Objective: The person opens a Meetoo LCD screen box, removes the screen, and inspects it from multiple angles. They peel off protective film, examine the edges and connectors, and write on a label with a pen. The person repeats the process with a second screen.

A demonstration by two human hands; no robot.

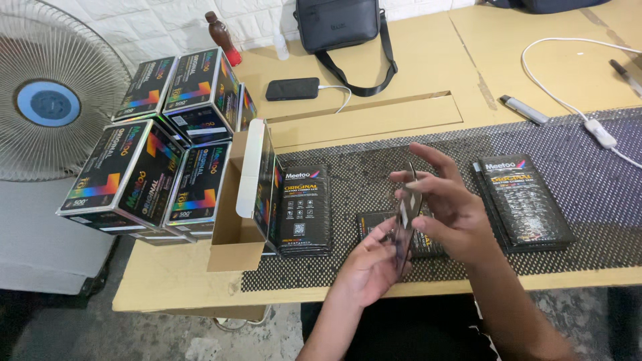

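Left hand (366,264) and right hand (449,207), fingers grasping a thin dark glossy flat packet (405,217) edge-on, above the black perforated mat (588,180); open cardboard box (244,200) stands leftward.

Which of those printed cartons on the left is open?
The carton at the mat's left edge, beside the black packet stack: its flap stands up and its brown inside shows. The stacked cartons behind are all closed.

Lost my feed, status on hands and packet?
Both hands: left hand, right hand hold thin dark packet edge-on above mat. Nothing blocking.
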